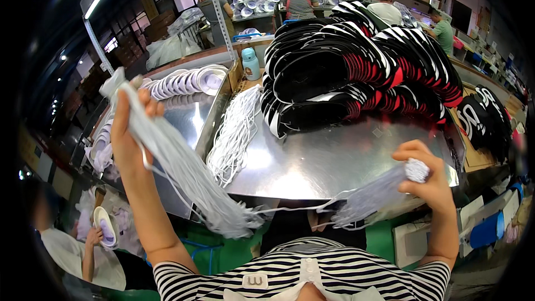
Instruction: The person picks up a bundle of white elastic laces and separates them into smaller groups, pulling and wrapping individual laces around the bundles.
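Observation:
My left hand is raised at the left and grips the top of a long bundle of white cords that hangs down toward my chest. At the right, my right hand is closed around the end of a second, shorter bundle of white cords, held low over the near edge of the shiny metal table. A few loose strands run between the two bundles. A heap of loose white cords lies on the table between my hands.
A big stack of black, red and white visor pieces fills the far table. White round pieces lie in rows at the back left beside a light blue bottle. Other people work at far benches and at the lower left.

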The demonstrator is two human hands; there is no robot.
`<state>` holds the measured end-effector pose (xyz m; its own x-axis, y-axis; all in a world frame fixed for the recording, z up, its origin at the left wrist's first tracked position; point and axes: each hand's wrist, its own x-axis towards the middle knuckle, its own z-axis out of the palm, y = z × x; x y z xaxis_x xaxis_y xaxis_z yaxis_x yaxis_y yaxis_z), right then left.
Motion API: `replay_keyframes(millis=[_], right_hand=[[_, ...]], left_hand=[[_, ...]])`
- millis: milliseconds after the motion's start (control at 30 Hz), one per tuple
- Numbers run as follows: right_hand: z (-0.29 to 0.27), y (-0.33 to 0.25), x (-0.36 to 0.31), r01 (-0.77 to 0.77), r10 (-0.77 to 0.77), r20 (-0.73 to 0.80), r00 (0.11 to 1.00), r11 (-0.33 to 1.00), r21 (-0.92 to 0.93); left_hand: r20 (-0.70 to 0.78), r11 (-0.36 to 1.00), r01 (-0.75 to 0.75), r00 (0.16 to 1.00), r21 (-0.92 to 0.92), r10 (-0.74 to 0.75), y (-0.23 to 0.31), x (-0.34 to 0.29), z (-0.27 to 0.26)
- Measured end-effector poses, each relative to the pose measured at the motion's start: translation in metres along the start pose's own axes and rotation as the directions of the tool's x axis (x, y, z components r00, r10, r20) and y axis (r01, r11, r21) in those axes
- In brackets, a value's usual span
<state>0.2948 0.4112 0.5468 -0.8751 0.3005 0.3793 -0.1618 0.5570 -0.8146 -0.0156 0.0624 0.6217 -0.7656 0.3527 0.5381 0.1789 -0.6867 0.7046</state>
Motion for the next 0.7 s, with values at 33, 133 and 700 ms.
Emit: replay_keyframes(millis=[33, 133, 700], right_hand=[[-0.007, -0.003, -0.001, 0.044, -0.046, -0.036, 0.998, 0.997, -0.065], [-0.019, -0.003, -0.004, 0.063, -0.073, -0.061, 0.995, 0.986, -0.152], [-0.046, 0.008, -0.004, -0.111, 0.051, -0.337, 0.94, 0.981, -0.162]], left_hand=[[-0.048, 0.998, 0.001, 0.999, 0.062, 0.002, -0.005, 0.019, -0.003], [-0.093, 0.939, 0.098, 0.993, 0.328, -0.071, -0.049, 0.072, -0.014], [0.435, -0.025, -0.488, 0.798, 0.872, -0.417, -0.296, 0.007, -0.128]])
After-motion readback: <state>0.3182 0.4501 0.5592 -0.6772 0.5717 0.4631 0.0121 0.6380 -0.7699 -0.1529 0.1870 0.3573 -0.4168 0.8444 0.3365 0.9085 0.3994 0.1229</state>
